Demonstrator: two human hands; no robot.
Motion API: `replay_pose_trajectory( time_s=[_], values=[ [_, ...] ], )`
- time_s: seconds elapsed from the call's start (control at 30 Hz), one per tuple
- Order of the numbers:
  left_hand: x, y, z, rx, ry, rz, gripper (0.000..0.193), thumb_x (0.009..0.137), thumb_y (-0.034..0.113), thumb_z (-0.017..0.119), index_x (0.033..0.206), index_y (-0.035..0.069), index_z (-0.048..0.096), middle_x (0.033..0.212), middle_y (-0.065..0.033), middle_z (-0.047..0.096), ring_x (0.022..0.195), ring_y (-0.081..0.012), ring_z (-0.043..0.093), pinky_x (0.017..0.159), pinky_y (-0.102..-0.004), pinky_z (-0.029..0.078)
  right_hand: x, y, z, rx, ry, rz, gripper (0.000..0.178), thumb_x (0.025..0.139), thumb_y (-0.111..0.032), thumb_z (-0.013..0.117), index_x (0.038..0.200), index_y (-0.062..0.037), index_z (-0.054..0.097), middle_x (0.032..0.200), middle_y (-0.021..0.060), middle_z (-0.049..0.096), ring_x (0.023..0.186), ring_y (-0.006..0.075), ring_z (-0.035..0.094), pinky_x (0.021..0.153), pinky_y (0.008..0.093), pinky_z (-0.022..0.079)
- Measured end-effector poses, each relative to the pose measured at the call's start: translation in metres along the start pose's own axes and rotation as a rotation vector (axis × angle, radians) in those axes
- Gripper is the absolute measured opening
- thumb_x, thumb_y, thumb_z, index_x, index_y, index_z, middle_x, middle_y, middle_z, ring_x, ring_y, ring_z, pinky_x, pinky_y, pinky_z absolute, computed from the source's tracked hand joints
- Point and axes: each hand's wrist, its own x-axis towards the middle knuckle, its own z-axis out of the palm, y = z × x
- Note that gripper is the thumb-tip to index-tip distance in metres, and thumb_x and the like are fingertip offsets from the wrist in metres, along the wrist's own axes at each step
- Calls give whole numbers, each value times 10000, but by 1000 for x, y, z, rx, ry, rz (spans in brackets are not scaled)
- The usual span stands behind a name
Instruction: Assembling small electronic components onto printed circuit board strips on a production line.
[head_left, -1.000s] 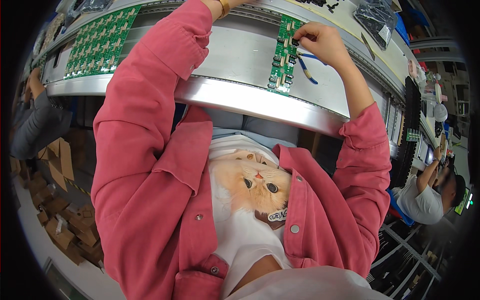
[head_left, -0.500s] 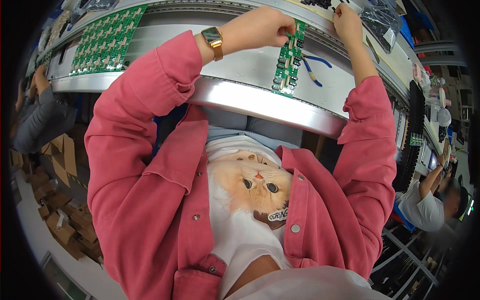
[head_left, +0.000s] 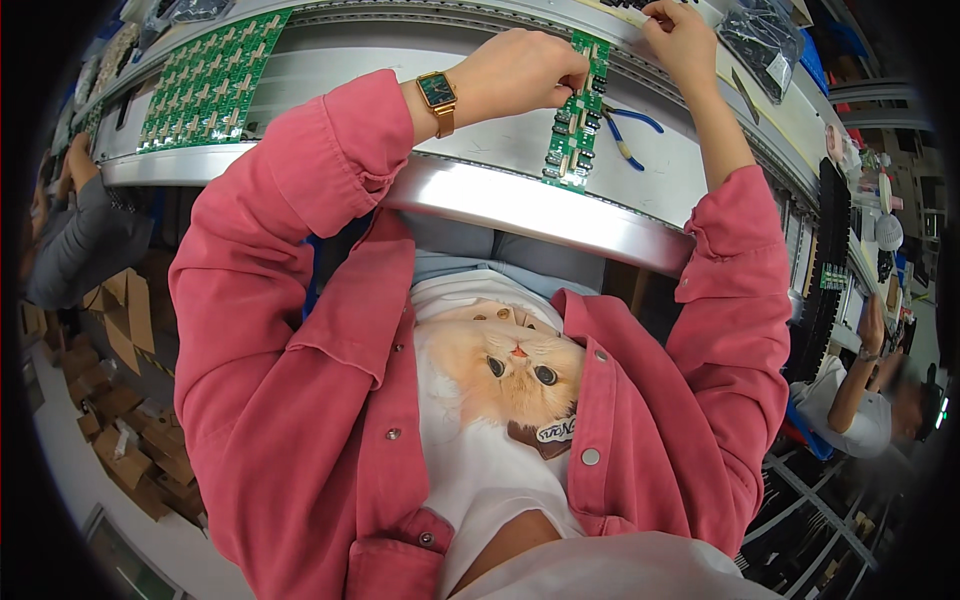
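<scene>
A narrow green circuit board strip (head_left: 567,150), fitted with several black and tan components, lies lengthwise on the line in front of me. Over its left edge, toward the far end, my left hand (head_left: 525,68) has its fingers pinched together. Whatever those fingertips hold, if anything, is hidden. Farther right, my right hand (head_left: 684,42) is raised by the far rail with thumb and fingertips drawn together. I cannot make out anything between them. Small black parts lie partly hidden just beyond that hand. Blue-handled pliers (head_left: 630,135) lie right of the strip, touched by neither hand.
A large green panel of circuit boards (head_left: 212,85) lies at the left. The metal front edge (head_left: 520,205) runs between me and the work surface. A dark plastic bag (head_left: 762,48) sits at the far right. Other people are at both sides, with cardboard boxes (head_left: 130,400) lower left.
My left hand has come slightly nearer to me along the board strip. My right hand has shifted a little left, its fingers now less curled. The person at right has raised their hands.
</scene>
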Motion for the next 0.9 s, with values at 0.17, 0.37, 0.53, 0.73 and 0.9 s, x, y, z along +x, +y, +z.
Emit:
replay_pose_trajectory(
  time_s=[0.17,0.37,0.53,0.73,0.9],
  values=[
    [0,-1,3,6,-25,-9,47,756,92,636,800,79,638,781,-25,643,612,-194,558,603,-297,464,-8,-38,-24,56,-108,193,129,659,-18,575,771,-26,638,700,98,601,603,229,550,599,293,463],
    [0,1,3,23,-20,-7,49,754,94,638,800,78,636,785,-25,646,617,-203,564,618,-307,469,-15,-51,-34,20,-190,229,181,711,-79,595,877,-60,667,740,59,633,629,154,555,606,244,455],
    [0,2,1,46,-33,-10,55,754,95,637,807,80,637,794,-27,649,631,-208,574,633,-312,475,-16,-60,-32,220,-284,366,207,723,-86,583,910,-52,663,779,70,648,668,174,574,637,262,466],
    [6,-9,-3,123,64,50,53,740,92,634,789,85,653,750,-50,650,618,-224,598,608,-316,487,-21,-64,-35,304,-359,309,188,758,-91,590,921,-68,682,795,43,654,682,140,574,643,231,460],
    [32,-49,-24,136,76,-40,105,747,107,590,796,44,658,754,-107,656,627,-277,600,600,-342,489,-35,-61,-33,331,-301,174,167,756,-82,586,870,-76,708,781,21,666,629,131,562,602,228,455]
  ],
)
